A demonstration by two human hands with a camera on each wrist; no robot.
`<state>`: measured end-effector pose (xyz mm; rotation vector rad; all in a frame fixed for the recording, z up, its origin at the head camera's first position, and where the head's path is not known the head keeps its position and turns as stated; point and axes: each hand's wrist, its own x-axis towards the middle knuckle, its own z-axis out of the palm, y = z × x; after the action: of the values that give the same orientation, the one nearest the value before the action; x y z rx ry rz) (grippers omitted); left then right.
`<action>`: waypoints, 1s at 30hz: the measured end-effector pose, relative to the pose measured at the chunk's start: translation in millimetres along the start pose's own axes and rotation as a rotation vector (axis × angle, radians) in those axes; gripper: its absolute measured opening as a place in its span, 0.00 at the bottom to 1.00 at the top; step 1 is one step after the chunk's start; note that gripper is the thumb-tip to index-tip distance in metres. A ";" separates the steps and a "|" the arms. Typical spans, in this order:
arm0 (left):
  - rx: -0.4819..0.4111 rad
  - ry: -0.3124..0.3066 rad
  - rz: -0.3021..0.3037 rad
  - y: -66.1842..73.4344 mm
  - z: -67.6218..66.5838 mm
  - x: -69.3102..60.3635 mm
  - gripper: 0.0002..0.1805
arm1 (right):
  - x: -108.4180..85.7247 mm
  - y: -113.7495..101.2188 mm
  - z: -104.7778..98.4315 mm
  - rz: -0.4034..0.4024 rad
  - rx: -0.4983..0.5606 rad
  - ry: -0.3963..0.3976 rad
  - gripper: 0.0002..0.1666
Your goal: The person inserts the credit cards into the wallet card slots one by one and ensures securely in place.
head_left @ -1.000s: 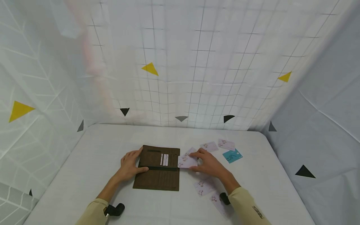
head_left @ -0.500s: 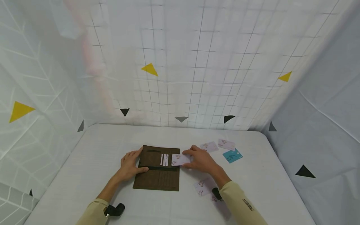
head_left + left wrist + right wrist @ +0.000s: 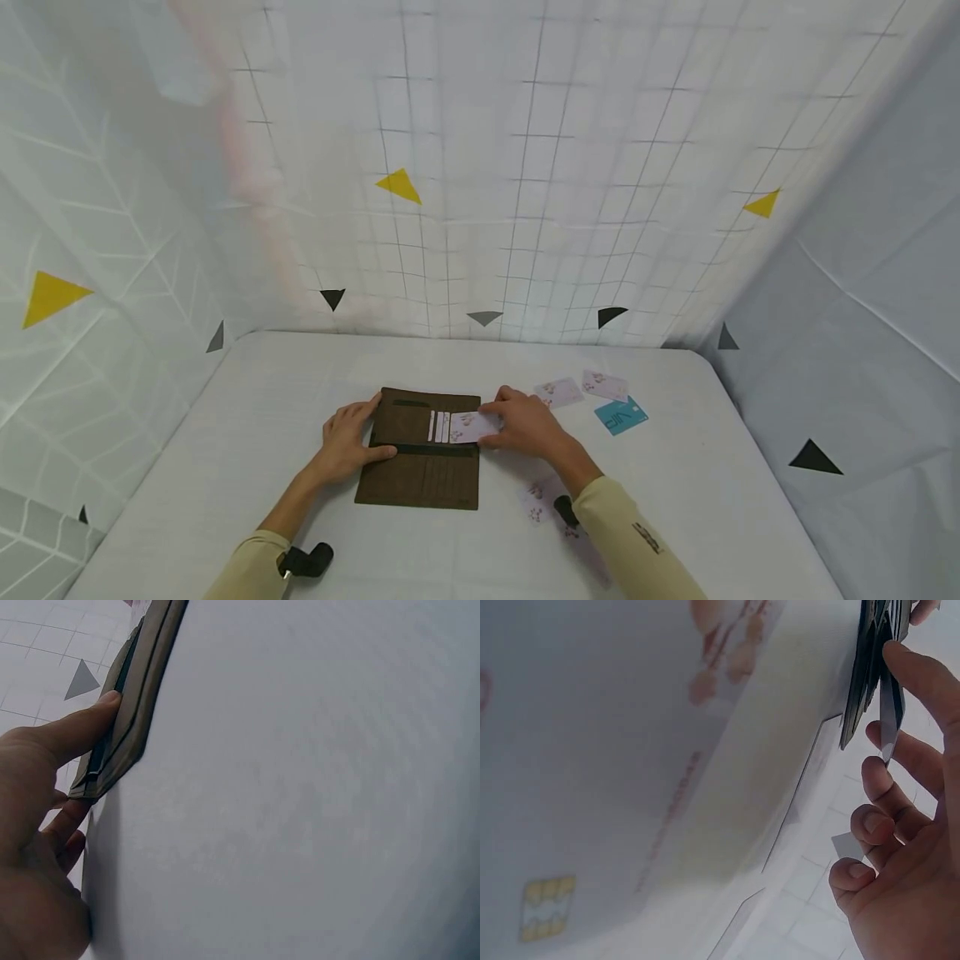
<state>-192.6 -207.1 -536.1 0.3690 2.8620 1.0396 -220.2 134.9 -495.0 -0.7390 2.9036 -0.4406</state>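
An unfolded brown wallet (image 3: 408, 483) lies on the white table, three pale card edges (image 3: 440, 426) showing in its upper half. My left hand (image 3: 348, 443) holds the wallet's left side, fingers at the upper corner and thumb by the fold; in the left wrist view the left hand (image 3: 45, 772) has its thumb on the wallet (image 3: 142, 697). My right hand (image 3: 528, 427) pinches a pale flowered card (image 3: 468, 427) that lies over the right part of the upper half. The right wrist view shows the right hand (image 3: 907, 817) with that card (image 3: 889, 712) between thumb and fingers.
Two flowered cards (image 3: 558, 392) (image 3: 604, 384) and a teal card (image 3: 621, 416) lie beyond the right hand. Nearer the front, more flowered cards (image 3: 542, 498) lie partly under the right forearm. White sheets with coloured triangles stand around the table.
The right hand has moved left with its card, from beside the wallet to over its upper half, near the three card edges. The left hand and the wallet stay in place.
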 end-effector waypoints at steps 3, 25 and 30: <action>0.003 -0.003 -0.011 -0.2 0.1 0.0 0.58 | 1.1 -1.6 -0.9 -0.020 -0.020 0.002 0.35; 0.000 0.008 0.007 -4.4 6.8 0.1 0.59 | 4.3 -4.6 0.2 -0.059 -0.135 0.011 0.36; -0.002 0.012 0.009 -3.2 6.2 -1.6 0.59 | 4.1 -5.7 5.3 -0.030 -0.123 0.015 0.36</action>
<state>-190.7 -206.1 -543.0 0.3768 2.8723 1.0495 -220.3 126.8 -498.4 -0.7999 2.9592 -0.2738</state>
